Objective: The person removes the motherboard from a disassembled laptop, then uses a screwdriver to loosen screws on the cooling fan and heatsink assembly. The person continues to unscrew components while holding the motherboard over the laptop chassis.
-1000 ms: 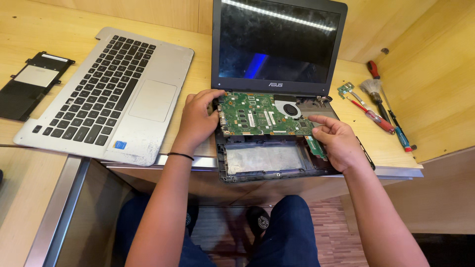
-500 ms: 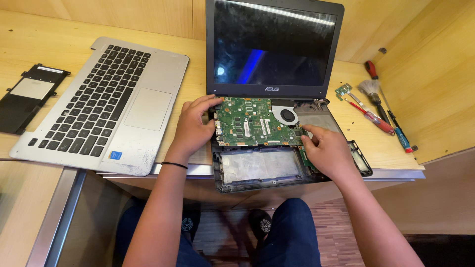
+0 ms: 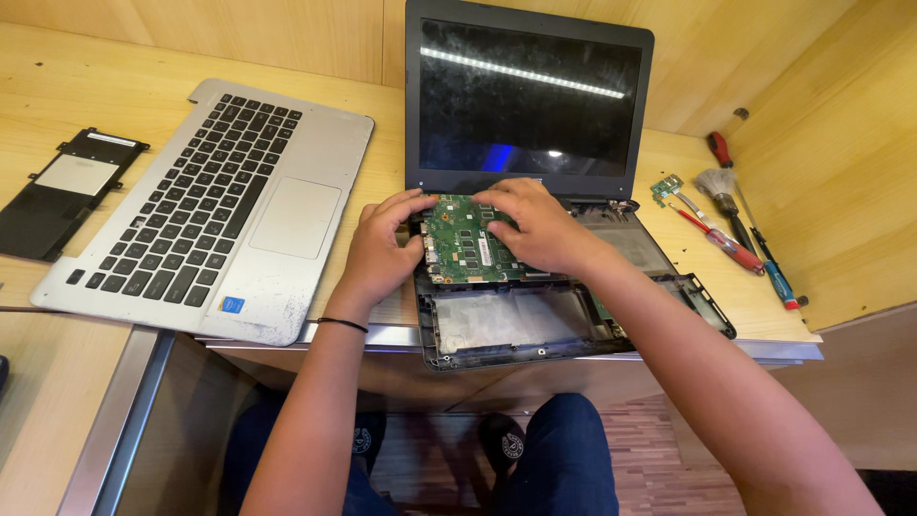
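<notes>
The green motherboard (image 3: 470, 246) lies in the upper half of the opened laptop base (image 3: 535, 325), just below the dark screen (image 3: 530, 100) and above the bare lower bay. Compared with a second ago, the right hand (image 3: 540, 225) has moved from the right edge of the chassis to the top of the board, and now rests palm-down across its upper right area, fingers together and curled over the far edge. The left hand (image 3: 382, 250) remains at the board's left edge, fingers bent around the corner; whether it pinches the edge or only steadies it cannot be determined from this angle. The fan seen earlier at the right of the board is now hidden under the right hand. With both hands on it, the board is being seated or shifted within the base. The detached keyboard cover (image 3: 205, 210) and the flat black battery (image 3: 67, 191) lie to the left on the counter (image 3: 382, 177); screwdrivers (image 3: 731, 244) and a brush (image 3: 716, 186) lie well apart to the right.
</notes>
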